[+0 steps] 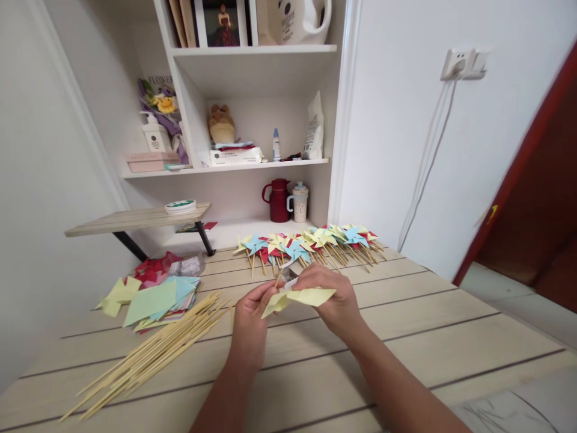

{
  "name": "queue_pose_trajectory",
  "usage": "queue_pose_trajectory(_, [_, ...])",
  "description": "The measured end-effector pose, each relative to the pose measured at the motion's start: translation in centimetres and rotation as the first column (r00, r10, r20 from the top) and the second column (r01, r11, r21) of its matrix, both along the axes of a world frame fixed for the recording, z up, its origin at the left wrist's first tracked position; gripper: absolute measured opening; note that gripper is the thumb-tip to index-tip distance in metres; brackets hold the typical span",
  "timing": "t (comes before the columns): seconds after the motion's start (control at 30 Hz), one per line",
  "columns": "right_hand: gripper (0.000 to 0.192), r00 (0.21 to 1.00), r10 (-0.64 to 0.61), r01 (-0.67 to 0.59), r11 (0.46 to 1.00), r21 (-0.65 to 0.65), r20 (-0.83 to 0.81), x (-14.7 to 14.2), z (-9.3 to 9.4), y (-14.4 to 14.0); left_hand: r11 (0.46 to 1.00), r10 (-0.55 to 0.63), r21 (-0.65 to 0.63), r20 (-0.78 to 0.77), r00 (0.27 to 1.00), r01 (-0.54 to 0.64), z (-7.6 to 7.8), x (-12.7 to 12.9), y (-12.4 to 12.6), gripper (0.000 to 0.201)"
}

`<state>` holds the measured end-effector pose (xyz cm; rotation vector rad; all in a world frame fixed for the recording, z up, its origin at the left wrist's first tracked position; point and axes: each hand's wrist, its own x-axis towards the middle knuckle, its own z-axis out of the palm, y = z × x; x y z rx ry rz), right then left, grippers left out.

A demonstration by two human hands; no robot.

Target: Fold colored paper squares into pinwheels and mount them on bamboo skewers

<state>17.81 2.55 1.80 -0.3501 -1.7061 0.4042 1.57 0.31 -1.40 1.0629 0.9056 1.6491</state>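
Landmark: the bamboo stick bundle [157, 347] on the counter [424, 325]. To its right, raised between my hands, a pale yellow pinwheel [311, 296]. Left hand [250, 325] pinches a short stick [278, 278] near the folds; right hand [333, 297] curls behind the paper, cannot tell what its fingertips grip. Beyond the bundle, to its right: a heap of pinwheels [295, 249]. My judgement: steady the stick with the left, press at the centre only, spare the blades from creasing.
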Motion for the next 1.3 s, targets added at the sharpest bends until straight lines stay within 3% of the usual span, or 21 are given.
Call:
queue_pose_trajectory(0.3, [0.013, 1.0, -0.016, 0.016, 1.0, 0.011, -0.009, -0.1, 0.2, -0.2, 0.992, 0.058, 0.121, -0.168, 0.984, -0.038, 0.2, 0.1, -0.4, 0.02])
queue_pose_trajectory(0.47, [0.013, 0.999, -0.031, 0.031, 1.0, -0.003, -0.027, -0.1, 0.2, -0.3, 0.988, 0.094, 0.135, -0.167, 0.982, -0.071, -0.2, 0.1, -0.3, 0.022])
queue_pose_trajectory(0.7, [0.02, 0.998, -0.052, 0.053, 0.998, 0.029, -0.035, 0.0, 0.5, -0.5, 0.984, 0.133, 0.15, -0.242, 0.961, -0.098, 0.8, 0.6, -1.0, 0.025])
queue_pose_trajectory(1.3, [0.018, 0.999, -0.019, 0.02, 1.0, 0.022, -0.045, 0.0, 0.3, -0.4, 0.981, 0.144, 0.162, -0.229, 0.963, -0.108, 0.6, 0.5, -1.0, 0.029])
